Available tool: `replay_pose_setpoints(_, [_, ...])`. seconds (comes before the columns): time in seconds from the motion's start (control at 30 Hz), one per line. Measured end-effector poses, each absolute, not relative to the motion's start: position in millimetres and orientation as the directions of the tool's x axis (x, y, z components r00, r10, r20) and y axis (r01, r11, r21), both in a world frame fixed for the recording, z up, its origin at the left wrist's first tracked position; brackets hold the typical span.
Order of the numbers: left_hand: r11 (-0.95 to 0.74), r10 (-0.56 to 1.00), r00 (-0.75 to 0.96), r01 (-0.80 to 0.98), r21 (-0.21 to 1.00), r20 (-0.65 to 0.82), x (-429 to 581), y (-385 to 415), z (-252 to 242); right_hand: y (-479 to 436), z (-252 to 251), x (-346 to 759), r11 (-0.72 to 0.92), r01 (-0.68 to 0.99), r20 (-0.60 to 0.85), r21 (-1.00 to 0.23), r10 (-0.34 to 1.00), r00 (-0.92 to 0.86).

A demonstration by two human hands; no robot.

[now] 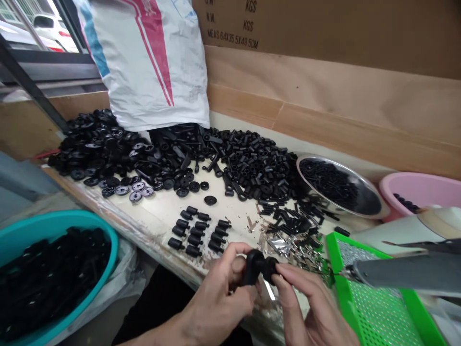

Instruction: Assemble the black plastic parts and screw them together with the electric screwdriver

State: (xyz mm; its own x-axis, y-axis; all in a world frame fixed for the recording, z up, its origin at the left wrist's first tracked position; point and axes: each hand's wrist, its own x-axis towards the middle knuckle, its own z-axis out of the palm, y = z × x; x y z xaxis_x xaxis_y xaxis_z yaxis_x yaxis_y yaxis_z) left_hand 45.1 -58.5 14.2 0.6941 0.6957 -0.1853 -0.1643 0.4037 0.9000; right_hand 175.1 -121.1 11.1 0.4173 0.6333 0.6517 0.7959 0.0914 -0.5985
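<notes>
Black parts sit pinched in facing, bent fingers.

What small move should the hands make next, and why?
Probably the right hand should press its small black part gently toward the black piece in the left hand: the two appear to meet, but their joint is too dark to judge.

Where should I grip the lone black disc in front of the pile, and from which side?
Probably pinch the black disc by opposite edges, coming from above and the near side: it lies flat, and the heaped black parts lie beyond it.
</notes>
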Motion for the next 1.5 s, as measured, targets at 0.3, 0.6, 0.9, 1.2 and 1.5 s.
replay_pose_setpoints(0.3, [0.247, 0.797, 0.571, -0.01, 0.969, -0.197, 45.5, -60.4, 10.8, -112.4, 5.0, 166.4, 0.067, 0.824, 0.669, -0.563, 0.622, 0.406])
replay_pose_setpoints(0.6, [0.124, 0.854, 0.504, 0.049, 0.991, -0.132, 48.8, -61.6, 10.9, -106.0, -4.2, 159.6, 0.032, 0.788, 0.638, -0.615, 0.607, 0.474])
replay_pose_setpoints(0.9, [-0.115, 0.921, 0.382, 0.092, 0.989, 0.071, 50.7, -70.1, -6.0, -110.2, -11.7, 154.8, 0.006, 0.544, 0.434, -0.839, 0.61, 0.662])
replay_pose_setpoints(1.2, [-0.423, 0.804, 0.516, 0.148, 0.894, 0.295, 48.9, -66.3, -12.2, -111.6, -18.0, 166.3, 0.221, 0.548, 0.534, -0.807, 0.67, 0.515])
replay_pose_setpoints(1.5, [-0.245, 0.81, 0.574, 0.149, 0.958, 0.118, 47.7, -68.7, -2.5, -126.0, -28.8, 173.2, 0.203, 0.559, 0.506, -0.804, 0.727, 0.464])
